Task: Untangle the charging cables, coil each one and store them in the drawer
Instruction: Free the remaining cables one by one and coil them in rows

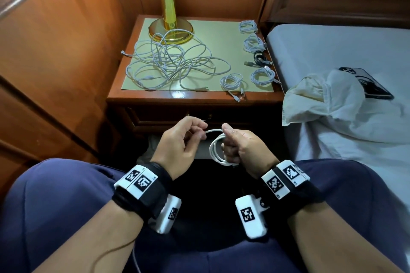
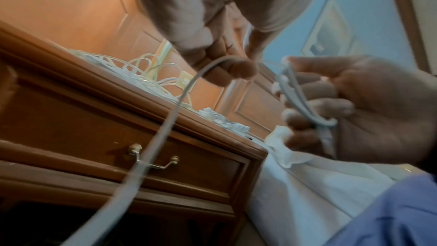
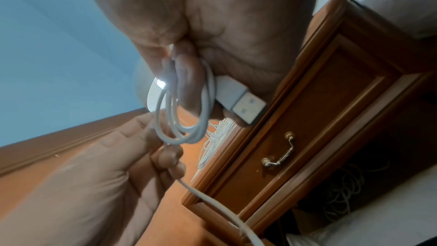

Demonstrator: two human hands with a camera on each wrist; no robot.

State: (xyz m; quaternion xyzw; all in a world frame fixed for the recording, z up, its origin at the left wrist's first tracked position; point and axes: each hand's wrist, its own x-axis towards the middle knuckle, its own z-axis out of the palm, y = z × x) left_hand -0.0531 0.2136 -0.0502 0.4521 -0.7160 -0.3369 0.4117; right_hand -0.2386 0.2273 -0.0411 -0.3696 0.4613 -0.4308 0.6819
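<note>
Over my lap, my right hand (image 1: pixel 238 142) grips a partly wound white cable coil (image 1: pixel 216 150) with its USB plug (image 3: pixel 241 100) sticking out under the fingers. My left hand (image 1: pixel 188 137) pinches the free run of the same white cable (image 2: pixel 165 124) just left of the coil. A loose tangle of white cables (image 1: pixel 170 62) lies on the nightstand (image 1: pixel 142 99) top beside the lamp. Several finished coils (image 1: pixel 253 44) line its right edge, one of them black (image 1: pixel 261 57). The drawer (image 2: pixel 132 134) below, with its metal handle (image 3: pixel 279 156), is closed.
A brass lamp base (image 1: pixel 170 26) stands at the back of the nightstand. The bed (image 1: pixel 332 55) on the right carries a crumpled white cloth (image 1: pixel 321 99) and a phone (image 1: pixel 366 83). Wood panelling (image 1: pixel 55 51) closes the left side. My knees frame the hands.
</note>
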